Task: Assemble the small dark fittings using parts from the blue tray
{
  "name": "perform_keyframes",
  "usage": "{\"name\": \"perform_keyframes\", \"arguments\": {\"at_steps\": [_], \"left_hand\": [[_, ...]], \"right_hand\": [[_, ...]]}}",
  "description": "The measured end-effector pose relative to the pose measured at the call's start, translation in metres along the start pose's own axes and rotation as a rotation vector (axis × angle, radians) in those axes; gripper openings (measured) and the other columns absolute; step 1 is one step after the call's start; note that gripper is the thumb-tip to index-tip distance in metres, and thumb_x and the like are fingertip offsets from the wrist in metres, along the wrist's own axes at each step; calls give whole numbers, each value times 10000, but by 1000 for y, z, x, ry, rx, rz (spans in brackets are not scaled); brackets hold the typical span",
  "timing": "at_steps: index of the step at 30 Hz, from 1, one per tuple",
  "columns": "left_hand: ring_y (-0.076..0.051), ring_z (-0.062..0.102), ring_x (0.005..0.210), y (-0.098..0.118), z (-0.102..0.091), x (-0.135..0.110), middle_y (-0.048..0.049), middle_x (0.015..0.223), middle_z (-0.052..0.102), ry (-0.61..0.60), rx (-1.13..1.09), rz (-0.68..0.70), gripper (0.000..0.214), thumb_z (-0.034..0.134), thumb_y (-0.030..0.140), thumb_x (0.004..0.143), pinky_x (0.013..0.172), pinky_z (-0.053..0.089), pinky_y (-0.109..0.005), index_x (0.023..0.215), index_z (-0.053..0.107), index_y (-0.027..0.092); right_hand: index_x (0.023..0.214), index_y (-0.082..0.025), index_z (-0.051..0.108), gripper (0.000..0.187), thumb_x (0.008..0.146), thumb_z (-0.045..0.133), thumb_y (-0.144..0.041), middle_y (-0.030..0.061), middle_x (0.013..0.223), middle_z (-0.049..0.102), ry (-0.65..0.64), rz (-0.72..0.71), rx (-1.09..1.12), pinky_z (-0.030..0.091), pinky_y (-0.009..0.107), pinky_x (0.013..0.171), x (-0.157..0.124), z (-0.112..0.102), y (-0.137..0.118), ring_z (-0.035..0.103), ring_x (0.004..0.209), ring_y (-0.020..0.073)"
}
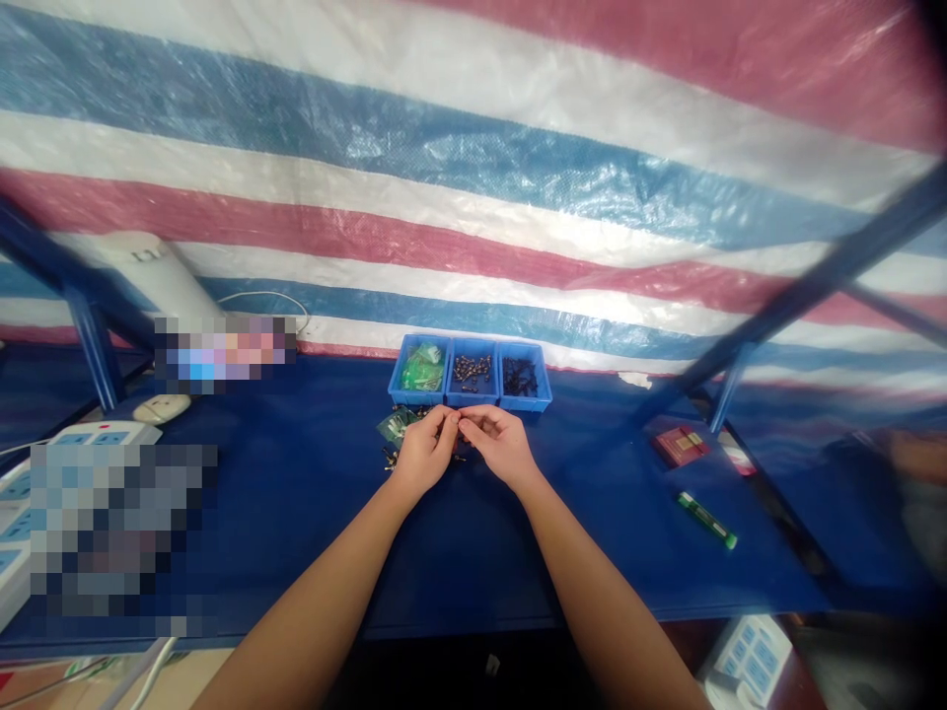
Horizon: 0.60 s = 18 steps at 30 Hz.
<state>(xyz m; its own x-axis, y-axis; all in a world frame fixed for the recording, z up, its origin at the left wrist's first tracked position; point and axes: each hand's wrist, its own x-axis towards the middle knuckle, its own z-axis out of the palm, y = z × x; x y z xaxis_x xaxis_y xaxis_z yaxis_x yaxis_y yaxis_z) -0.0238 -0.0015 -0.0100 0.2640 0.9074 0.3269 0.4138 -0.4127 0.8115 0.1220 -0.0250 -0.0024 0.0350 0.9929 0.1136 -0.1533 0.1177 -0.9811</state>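
Note:
My left hand [427, 449] and my right hand [500, 444] meet at the fingertips, just in front of three blue bins. Both are closed in a pinch, and whatever sits between the fingers is hidden or too small to name. The left bin [396, 396] holds clear and green plastic bags [423, 369]. In the middle bin [473, 398] lie small metallic parts [472, 370]; the right bin [527, 402] contains small dark parts [520, 376]. Beside my left hand are a green packet [396, 424] and a few loose brass-coloured pieces [391, 459], partly covered by the hand.
Striped plastic sheeting [473, 207] hangs behind the blue table [296, 552]. A red box [679, 446] and a green tube-like packet [706, 520] lie at right. Power strips stand at left [110, 434] and lower right [755, 656]. Blue frame bars slant up on both sides.

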Motion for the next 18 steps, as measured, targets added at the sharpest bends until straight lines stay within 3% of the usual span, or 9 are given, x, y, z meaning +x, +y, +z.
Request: {"name": "perform_keyframes", "arguments": {"at_steps": [7,14,18], "left_hand": [[-95,479,513,-5,2,-1,32,539,496,46,34,-6,407,414,403,960,527,361,-215,630,487,176],[-109,533,559,2,-1,-1,34,610,565,-7,-40,-5,283,431,399,955,575,402,-220,821,565,188],[-107,522,545,-1,-1,0,31,578,545,10,-12,-4,330,419,395,958,559,399,-217,735,544,186]], "right_hand": [[955,-200,727,232,760,726,-326,33,822,714,-20,-11,7,547,317,734,0,0,3,654,729,159],[974,-205,743,262,765,719,-362,56,934,742,28,-26,-49,552,367,820,1,-3,3,687,833,203],[959,-216,744,239,763,723,-351,51,935,741,-7,-31,-48,554,371,820,1,-2,4,686,838,206]]}}
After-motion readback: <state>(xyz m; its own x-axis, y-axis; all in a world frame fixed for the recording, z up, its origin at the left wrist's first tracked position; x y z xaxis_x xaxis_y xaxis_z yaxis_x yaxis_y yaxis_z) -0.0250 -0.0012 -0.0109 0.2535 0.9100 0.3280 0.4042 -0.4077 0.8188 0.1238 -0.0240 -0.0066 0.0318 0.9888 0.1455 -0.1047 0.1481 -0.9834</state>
